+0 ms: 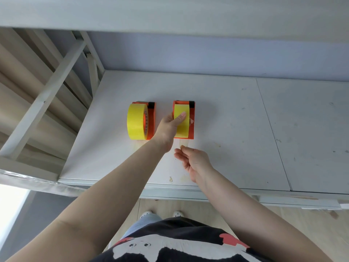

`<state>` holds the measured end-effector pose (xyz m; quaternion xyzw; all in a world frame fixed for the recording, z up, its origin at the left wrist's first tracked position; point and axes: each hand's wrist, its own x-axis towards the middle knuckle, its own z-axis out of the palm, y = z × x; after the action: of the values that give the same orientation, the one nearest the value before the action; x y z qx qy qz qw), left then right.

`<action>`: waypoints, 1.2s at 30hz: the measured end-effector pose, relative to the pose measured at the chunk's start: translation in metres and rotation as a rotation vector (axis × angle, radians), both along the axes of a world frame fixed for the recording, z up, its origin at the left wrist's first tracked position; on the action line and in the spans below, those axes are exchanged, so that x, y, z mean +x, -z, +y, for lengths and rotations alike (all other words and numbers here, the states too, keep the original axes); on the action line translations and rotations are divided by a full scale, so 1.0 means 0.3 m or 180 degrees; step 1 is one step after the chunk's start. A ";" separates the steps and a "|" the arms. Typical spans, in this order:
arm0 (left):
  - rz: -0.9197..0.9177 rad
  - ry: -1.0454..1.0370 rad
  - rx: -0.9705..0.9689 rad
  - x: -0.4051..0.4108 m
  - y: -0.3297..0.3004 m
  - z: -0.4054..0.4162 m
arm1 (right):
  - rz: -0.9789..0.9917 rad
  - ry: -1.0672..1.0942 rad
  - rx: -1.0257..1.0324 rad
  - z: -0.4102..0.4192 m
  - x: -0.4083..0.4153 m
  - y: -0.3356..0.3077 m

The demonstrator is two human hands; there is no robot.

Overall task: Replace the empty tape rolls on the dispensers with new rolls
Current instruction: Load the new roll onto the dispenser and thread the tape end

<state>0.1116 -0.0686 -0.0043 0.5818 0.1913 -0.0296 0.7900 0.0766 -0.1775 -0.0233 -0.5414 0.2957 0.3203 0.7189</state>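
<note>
Head view: two orange tape dispensers sit side by side at frame centre on a white tabletop (236, 129). Left dispenser (151, 120) carries a yellow tape roll (136, 121), tilted w/ its core showing. Right dispenser (191, 120) holds a second yellow roll (181, 122) seen edge-on. Left hand (170, 125) grips that roll, thumb across its face. Right hand (192, 160), just below the dispenser, pinches the end of a pale tape strip (179, 142) w/ thumb & forefinger, other fingers loosely curled
</note>
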 end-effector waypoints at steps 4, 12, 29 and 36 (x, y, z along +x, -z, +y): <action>0.0017 0.0013 0.0098 -0.011 0.025 -0.006 | -0.0041 -0.0068 -0.0095 0.006 -0.002 0.012; 0.0065 -0.0014 0.0261 -0.011 0.035 -0.019 | 0.0013 -0.0067 -0.0163 0.004 -0.005 0.012; 0.0361 0.0324 0.1413 -0.021 0.003 -0.006 | 0.0084 -0.0606 -0.0056 -0.048 0.003 -0.032; 0.0409 0.0256 0.1401 -0.041 0.001 -0.002 | -0.0854 -0.0336 -0.0829 -0.103 0.056 -0.053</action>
<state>0.0991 -0.0692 -0.0047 0.7441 0.2198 -0.0556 0.6284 0.0933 -0.2085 -0.0075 -0.6825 0.2073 0.2416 0.6580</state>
